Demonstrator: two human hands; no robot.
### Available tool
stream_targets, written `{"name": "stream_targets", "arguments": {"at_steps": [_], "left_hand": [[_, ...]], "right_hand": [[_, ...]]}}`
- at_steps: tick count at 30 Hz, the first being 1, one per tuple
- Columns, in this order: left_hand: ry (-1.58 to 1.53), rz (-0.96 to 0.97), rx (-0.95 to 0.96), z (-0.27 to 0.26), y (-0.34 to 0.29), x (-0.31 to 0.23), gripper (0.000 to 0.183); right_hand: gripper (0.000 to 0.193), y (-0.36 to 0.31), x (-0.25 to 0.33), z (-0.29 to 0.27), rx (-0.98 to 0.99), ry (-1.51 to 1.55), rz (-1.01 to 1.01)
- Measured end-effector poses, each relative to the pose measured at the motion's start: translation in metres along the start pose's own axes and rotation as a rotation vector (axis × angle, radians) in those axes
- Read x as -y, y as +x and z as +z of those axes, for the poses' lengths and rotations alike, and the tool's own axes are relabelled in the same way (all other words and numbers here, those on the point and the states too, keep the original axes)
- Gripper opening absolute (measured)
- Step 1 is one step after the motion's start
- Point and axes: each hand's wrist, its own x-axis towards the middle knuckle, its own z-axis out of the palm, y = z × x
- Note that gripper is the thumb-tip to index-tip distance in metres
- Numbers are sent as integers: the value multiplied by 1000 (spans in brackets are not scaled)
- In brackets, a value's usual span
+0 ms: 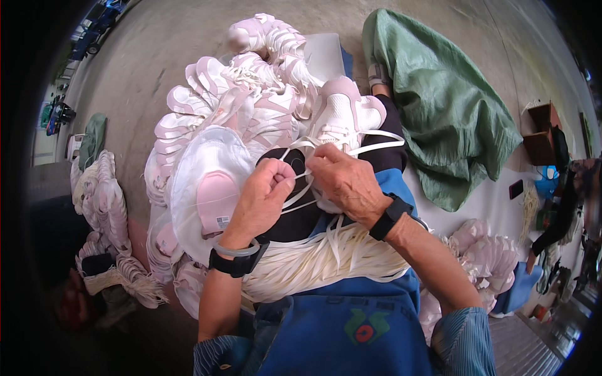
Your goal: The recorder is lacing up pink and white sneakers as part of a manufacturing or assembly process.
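A seated worker's 2 bare hands meet over the lap at a pink and white shoe (338, 116), its toe pointing away from the body and its laced throat just beyond the right fingertips. The left hand (263, 197), nearer the body and to the left of the shoe, has thumb and forefinger pressed together on a white lace (379, 149); the right hand (348, 182), palm down at the near end of the shoe, has its fingertips closed on the same lace, a short stretch of which runs between the 2 hands. A loop of it swings out past the right side of the shoe, over a dark trouser leg (385, 141). Black bands circle both wrists (the left also wears a pale ring (237, 252)). Across the lap, below the hands, lies a thick bundle (332, 257) of cream laces, above a blue apron (326, 338). More shoes (188, 122) crowd together to the left and beyond, with a rounded white piece (207, 147) beside the left hand. A crumpled green sheet (439, 106) spreads at the upper right, and a phone (516, 189) lies farther right.
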Motion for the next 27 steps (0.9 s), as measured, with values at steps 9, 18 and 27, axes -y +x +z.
{"name": "stream_targets", "arguments": {"at_steps": [9,18,27], "left_hand": [[-209,-49,-84,-2,4,7,24],[-67,-53,44,3,17,5,24],[240,-4,301,10,11,-1,25]], "right_hand": [[14,-16,26,2,132,341,97],[12,-33,66,37,338,576,-83],[9,-33,134,55,439,753,-381]]}}
